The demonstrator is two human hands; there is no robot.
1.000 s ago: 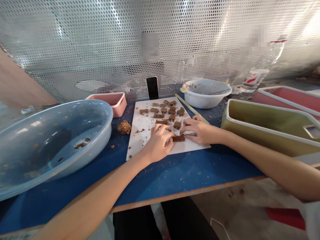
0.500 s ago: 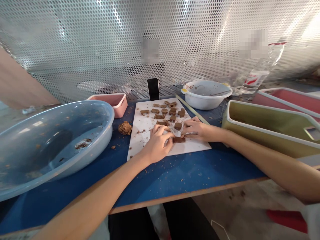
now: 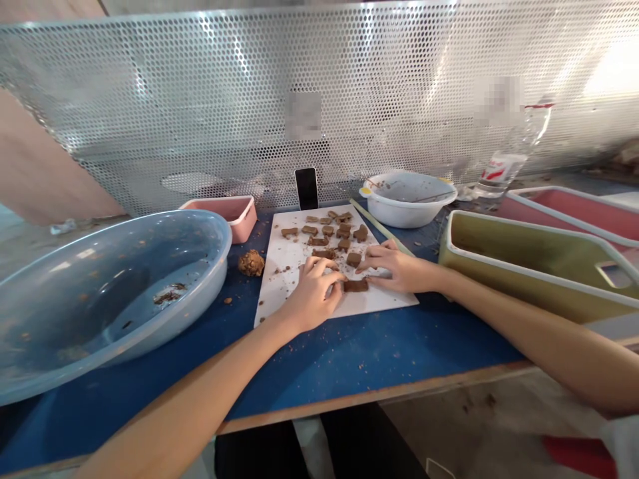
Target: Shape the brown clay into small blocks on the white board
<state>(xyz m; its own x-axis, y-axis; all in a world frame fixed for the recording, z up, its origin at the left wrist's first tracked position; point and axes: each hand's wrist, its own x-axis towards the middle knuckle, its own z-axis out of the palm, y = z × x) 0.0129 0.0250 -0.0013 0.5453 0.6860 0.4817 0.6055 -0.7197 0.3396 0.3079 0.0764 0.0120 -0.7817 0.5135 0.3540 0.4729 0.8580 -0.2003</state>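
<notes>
A flat rectangular piece of brown clay (image 3: pixel 356 285) lies on the white board (image 3: pixel 280 293) between my hands. My left hand (image 3: pixel 317 293) has its fingers curled and pinches at the left end of this piece. My right hand (image 3: pixel 394 267) reaches in from the other side with fingers apart, its lowest fingertip close to the piece's right end. Beyond them, several small brown clay shapes (image 3: pixel 318 241) stand or lie on the board among crumbs. One blocky clay piece (image 3: pixel 354 259) sits just left of my right fingertips.
To the left is a large blue basin (image 3: pixel 219 266), with a clay lump (image 3: pixel 251 263) beside it. A pink container (image 3: pixel 244 223), a phone (image 3: pixel 306 189) and a white basin (image 3: pixel 404 214) line the back. A green bin (image 3: pixel 519 279), a stick (image 3: pixel 377 225) and a bottle (image 3: pixel 504 166) are rightward.
My right hand's fingers have spread and lifted slightly off the clay piece's right end. My left hand stays at its left end. The whole view has tilted up a little.
</notes>
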